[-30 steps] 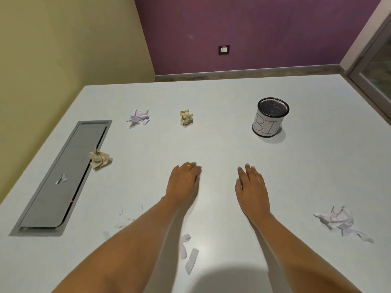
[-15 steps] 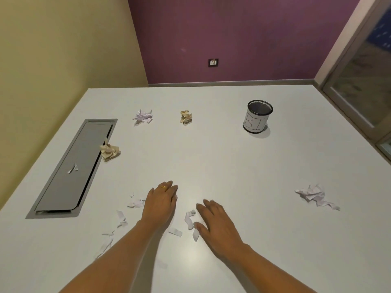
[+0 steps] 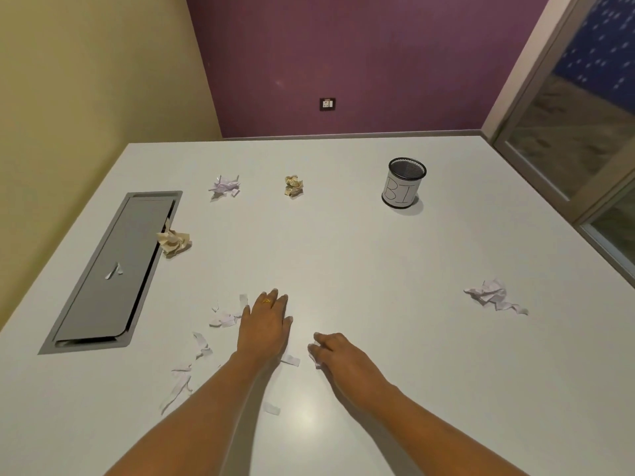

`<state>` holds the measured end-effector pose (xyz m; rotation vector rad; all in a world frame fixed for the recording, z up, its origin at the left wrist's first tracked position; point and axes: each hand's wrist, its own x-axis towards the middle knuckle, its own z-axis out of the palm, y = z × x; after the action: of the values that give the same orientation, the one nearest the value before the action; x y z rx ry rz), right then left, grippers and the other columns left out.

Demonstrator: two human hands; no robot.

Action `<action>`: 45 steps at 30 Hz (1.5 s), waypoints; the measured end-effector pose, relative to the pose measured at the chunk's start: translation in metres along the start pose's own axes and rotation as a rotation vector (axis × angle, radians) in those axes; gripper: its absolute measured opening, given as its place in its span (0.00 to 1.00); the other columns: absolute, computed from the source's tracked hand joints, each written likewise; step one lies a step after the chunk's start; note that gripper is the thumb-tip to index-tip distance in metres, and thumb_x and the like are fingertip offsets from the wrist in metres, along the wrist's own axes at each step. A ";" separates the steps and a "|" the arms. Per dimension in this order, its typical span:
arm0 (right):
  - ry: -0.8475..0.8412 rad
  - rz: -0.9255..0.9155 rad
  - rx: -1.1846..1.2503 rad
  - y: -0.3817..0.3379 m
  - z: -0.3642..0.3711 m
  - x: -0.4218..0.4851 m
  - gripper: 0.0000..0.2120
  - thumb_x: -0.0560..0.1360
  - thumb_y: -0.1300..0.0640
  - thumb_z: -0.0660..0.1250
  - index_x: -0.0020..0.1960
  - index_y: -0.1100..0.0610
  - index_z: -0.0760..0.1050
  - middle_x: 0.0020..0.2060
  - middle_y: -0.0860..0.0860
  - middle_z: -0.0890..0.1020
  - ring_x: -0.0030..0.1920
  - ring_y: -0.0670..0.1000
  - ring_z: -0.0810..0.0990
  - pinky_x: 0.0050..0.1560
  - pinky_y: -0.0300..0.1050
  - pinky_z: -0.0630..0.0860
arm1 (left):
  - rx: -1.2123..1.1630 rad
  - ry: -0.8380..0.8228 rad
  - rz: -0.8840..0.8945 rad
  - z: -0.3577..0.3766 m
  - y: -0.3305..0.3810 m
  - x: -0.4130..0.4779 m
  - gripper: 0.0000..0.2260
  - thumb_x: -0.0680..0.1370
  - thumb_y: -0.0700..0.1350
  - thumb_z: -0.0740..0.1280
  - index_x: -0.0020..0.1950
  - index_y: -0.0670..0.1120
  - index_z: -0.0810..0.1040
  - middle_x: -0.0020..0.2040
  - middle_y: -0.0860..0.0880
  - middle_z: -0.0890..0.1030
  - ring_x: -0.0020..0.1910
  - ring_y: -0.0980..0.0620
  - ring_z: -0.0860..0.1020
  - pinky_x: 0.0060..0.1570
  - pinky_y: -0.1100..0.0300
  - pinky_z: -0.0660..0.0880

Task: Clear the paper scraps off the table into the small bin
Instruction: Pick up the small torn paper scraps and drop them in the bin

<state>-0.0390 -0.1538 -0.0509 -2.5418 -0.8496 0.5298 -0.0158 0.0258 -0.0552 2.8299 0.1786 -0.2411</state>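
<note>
A small black mesh bin with a white label stands upright at the table's far right. My left hand lies flat on the white table, holding nothing. My right hand has its fingers curled over a small white scrap. Torn white strips lie left of my left hand, and more strips lie nearer me. Crumpled balls lie farther off: a white ball, a tan ball, a tan ball at the panel's edge, and a white crumple at the right.
A grey recessed panel is set into the table's left side, with a tiny white scrap on it. Loose strips lie between my forearms. A yellow wall is left, a purple wall behind, a glass door right.
Both hands have drawn back toward me from the table's middle. My right hand's fingers have curled onto the white scraps that lay beside it.
</note>
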 end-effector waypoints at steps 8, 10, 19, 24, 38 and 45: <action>0.108 0.023 0.099 0.006 0.005 -0.009 0.09 0.75 0.63 0.53 0.44 0.63 0.71 0.45 0.56 0.72 0.43 0.51 0.65 0.47 0.46 0.66 | 0.073 0.078 -0.031 0.010 0.006 0.002 0.19 0.80 0.50 0.55 0.70 0.47 0.63 0.74 0.48 0.62 0.74 0.49 0.57 0.71 0.43 0.51; 0.083 0.027 0.031 0.014 0.000 -0.009 0.11 0.76 0.68 0.54 0.52 0.63 0.73 0.51 0.59 0.73 0.49 0.55 0.69 0.49 0.47 0.66 | 0.063 0.112 -0.029 0.015 0.010 0.004 0.19 0.79 0.50 0.57 0.68 0.45 0.66 0.72 0.46 0.65 0.73 0.48 0.60 0.71 0.41 0.52; 0.197 0.221 0.249 0.061 -0.039 0.001 0.11 0.71 0.72 0.57 0.36 0.66 0.76 0.36 0.48 0.76 0.36 0.39 0.74 0.39 0.27 0.66 | 0.020 0.097 0.027 0.018 0.037 0.038 0.19 0.79 0.49 0.57 0.69 0.44 0.65 0.73 0.45 0.63 0.74 0.47 0.58 0.71 0.44 0.55; 0.295 0.264 0.228 0.098 -0.084 0.024 0.10 0.75 0.67 0.60 0.40 0.65 0.80 0.34 0.43 0.74 0.37 0.24 0.73 0.39 0.22 0.67 | 0.004 0.086 0.038 0.016 0.053 0.063 0.19 0.79 0.48 0.58 0.68 0.43 0.66 0.73 0.44 0.64 0.74 0.47 0.58 0.70 0.43 0.57; 0.671 0.336 0.029 0.185 -0.253 0.161 0.08 0.74 0.66 0.62 0.47 0.66 0.80 0.47 0.62 0.82 0.49 0.60 0.78 0.51 0.48 0.72 | 0.023 0.215 0.042 0.021 0.068 0.128 0.15 0.75 0.49 0.56 0.56 0.43 0.74 0.59 0.41 0.78 0.61 0.42 0.75 0.56 0.37 0.71; 0.682 0.416 -0.002 0.212 -0.265 0.202 0.11 0.75 0.69 0.58 0.49 0.66 0.80 0.51 0.62 0.79 0.50 0.61 0.78 0.50 0.49 0.74 | 0.030 0.247 0.029 0.028 0.065 0.126 0.19 0.76 0.52 0.52 0.58 0.45 0.74 0.61 0.43 0.77 0.62 0.43 0.75 0.59 0.39 0.69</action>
<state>0.3370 -0.2487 0.0253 -2.6257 -0.0783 -0.2360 0.1128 -0.0318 -0.0867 2.8826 0.1879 0.1146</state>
